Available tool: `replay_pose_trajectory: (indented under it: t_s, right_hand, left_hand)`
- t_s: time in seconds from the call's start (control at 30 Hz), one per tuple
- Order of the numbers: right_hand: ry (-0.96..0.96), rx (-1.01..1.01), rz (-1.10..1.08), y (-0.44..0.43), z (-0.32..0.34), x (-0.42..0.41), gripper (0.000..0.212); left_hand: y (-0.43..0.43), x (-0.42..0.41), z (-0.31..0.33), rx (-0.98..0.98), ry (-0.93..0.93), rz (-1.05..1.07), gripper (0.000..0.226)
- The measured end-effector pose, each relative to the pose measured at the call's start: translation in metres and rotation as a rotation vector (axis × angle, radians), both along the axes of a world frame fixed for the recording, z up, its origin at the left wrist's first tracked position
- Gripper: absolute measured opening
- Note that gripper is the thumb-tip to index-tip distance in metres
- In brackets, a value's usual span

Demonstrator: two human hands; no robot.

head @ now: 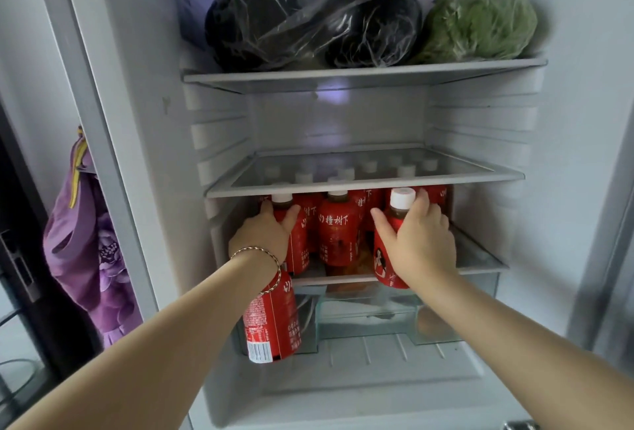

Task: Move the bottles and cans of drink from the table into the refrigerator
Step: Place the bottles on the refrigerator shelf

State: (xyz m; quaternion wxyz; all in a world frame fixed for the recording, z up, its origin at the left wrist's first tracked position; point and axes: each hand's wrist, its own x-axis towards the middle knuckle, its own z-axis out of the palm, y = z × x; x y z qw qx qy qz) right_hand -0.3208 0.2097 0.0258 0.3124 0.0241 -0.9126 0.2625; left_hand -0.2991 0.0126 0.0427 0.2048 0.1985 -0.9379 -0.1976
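we curl left hand (262, 232) round left bottle (297, 251) by shelf's left wall | right hand (420, 241) grips right bottle (382, 258) at front edge | bare shelf (480, 258) rightward

Bottles (338, 227): red label w/ white script, white cap, dark liquid at neck. Stood upright, packed in rows on lower shelf (480, 254) of refrigerator (137, 103).

- Front-left bottle (296, 241): upright, gripped by left hand (262, 234).
- Front-right bottle (389, 251): base just in front of shelf edge, gripped by right hand (420, 241).
- Extra bottle (271, 319): tilted, below left wrist and shelf level; support not visible.
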Motion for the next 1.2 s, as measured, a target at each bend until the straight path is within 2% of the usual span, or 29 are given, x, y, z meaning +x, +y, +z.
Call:
replay_pose_trajectory:
  t_s: [0.1, 0.17, 0.23, 0.3, 0.4, 0.5, 0.57, 0.63, 0.7, 0.77, 0.8, 0.9, 1.03, 1.1, 1.2]
  right_hand:
    - [-0.131, 0.141, -0.044, -0.008, 0.002, -0.015, 0.087]
    - [-0.288, 0.243, -0.099, -0.012, -0.009, -0.027, 0.085]
    - [-0.495, 0.307, -0.138, -0.014, -0.024, -0.04, 0.073]
    - [-0.588, 0.346, -0.129, -0.015, -0.032, -0.051, 0.059]
    - [-0.537, 0.324, -0.109, -0.015, -0.035, -0.057, 0.047]
    - [-0.357, 0.131, -0.055, -0.011, -0.042, -0.047, 0.038]
    - [-0.18, -0.087, 0.058, -0.012, -0.048, -0.026, 0.048]
    - [-0.129, -0.255, 0.315, -0.018, -0.049, 0.005, 0.063]
    - [-0.203, -0.174, 0.58, -0.023, -0.044, 0.039, 0.072]
    - [-0.239, 0.083, 0.696, -0.032, -0.043, 0.062, 0.075]
    - [-0.243, 0.132, 0.722, -0.038, -0.042, 0.07, 0.076]
    - [-0.317, -0.07, 0.763, -0.059, -0.036, 0.088, 0.086]
    - [-0.228, -0.312, 0.726, -0.054, -0.03, 0.087, 0.063]
    - [-0.184, -0.455, 0.718, -0.042, -0.028, 0.082, 0.054]
    - [-0.094, -0.707, 0.628, -0.018, -0.024, 0.061, 0.056]
  left_hand:
    - [0.0, 0.002, -0.002, 0.006, -0.003, -0.006, 0.065]
    - [-0.001, 0.002, -0.003, 0.007, 0.0, -0.017, 0.064]
    - [-0.002, 0.001, -0.002, -0.018, -0.004, -0.012, 0.065]
    - [-0.003, -0.001, -0.002, -0.045, -0.015, -0.007, 0.064]
    - [-0.003, -0.002, -0.001, -0.058, -0.007, -0.006, 0.063]
    - [-0.003, -0.002, 0.0, -0.061, -0.01, -0.007, 0.064]
    - [-0.004, 0.001, 0.001, -0.034, -0.027, -0.024, 0.065]
    - [-0.003, 0.006, 0.001, -0.008, -0.027, -0.027, 0.069]
    - [0.003, 0.015, 0.0, 0.007, 0.009, 0.014, 0.068]
    - [0.012, 0.028, -0.001, 0.029, 0.084, 0.026, 0.05]
    - [0.017, 0.034, -0.001, 0.049, 0.136, 0.006, 0.039]
    - [0.035, 0.051, 0.007, 0.11, 0.274, -0.1, 0.021]
    - [0.05, 0.061, 0.027, 0.229, 0.391, -0.241, 0.021]
    - [0.053, 0.059, 0.037, 0.363, 0.314, -0.299, 0.019]
    - [0.056, 0.047, 0.046, 0.698, 0.133, -0.305, 0.019]
